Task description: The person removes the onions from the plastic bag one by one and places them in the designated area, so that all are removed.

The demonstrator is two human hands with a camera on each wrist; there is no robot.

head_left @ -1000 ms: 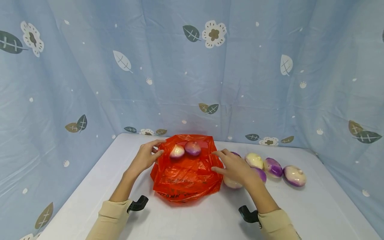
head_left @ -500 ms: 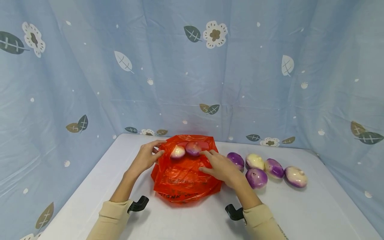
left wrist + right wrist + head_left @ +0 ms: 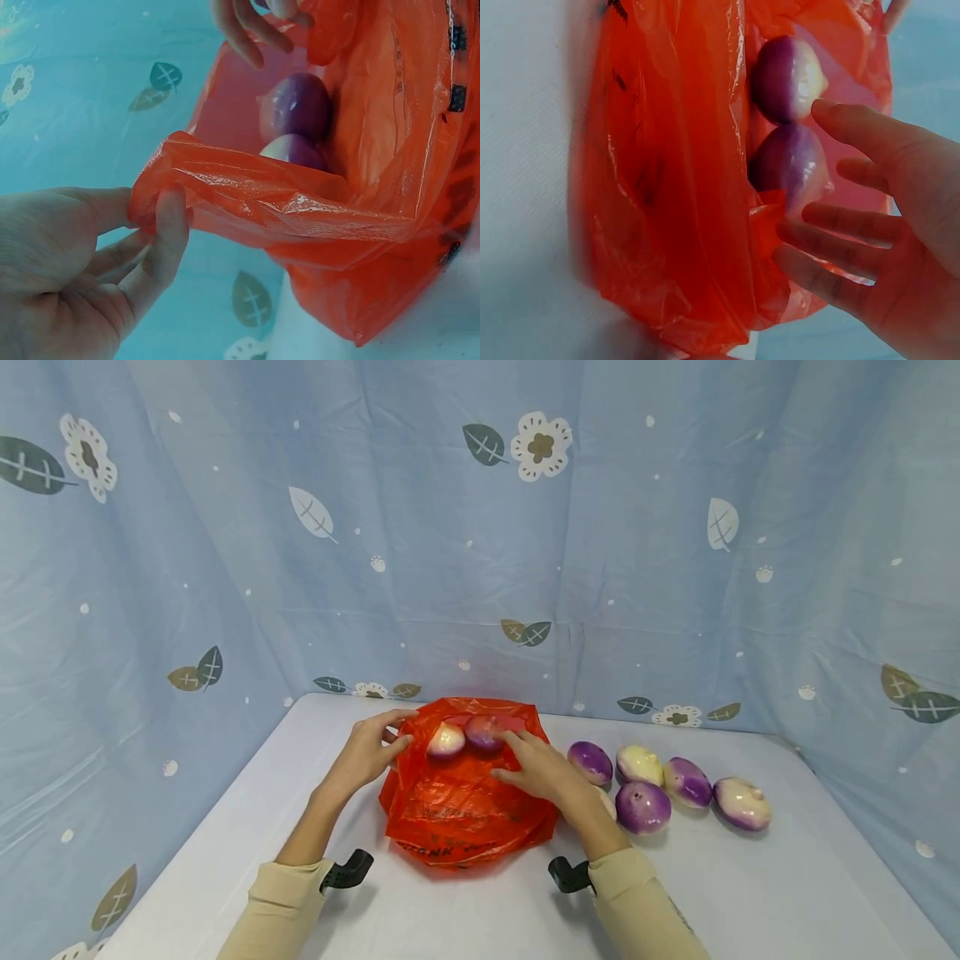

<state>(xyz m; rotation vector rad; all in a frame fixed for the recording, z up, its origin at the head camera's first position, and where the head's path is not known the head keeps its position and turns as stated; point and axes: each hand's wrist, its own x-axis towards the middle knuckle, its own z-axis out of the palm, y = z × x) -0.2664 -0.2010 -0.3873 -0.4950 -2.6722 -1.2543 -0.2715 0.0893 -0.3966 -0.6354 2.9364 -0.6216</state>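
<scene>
A red plastic bag lies on the table with its mouth spread wide. Inside sit two glossy purple-and-white onions, a paler one and a purple one, side by side. My left hand pinches the bag's left rim between thumb and fingers, clearly so in the left wrist view. My right hand hovers over the right side of the mouth, fingers spread and close to the purple onion. In the right wrist view a fold of red plastic lies near those fingertips; whether they touch it I cannot tell.
Several more onions lie grouped on the white table right of the bag. One pale onion is partly hidden behind my right wrist. A blue patterned curtain encloses the back and sides.
My right hand has moved left from the bag's right edge to over its mouth, uncovering onions on the right. The left hand keeps its hold on the rim.
</scene>
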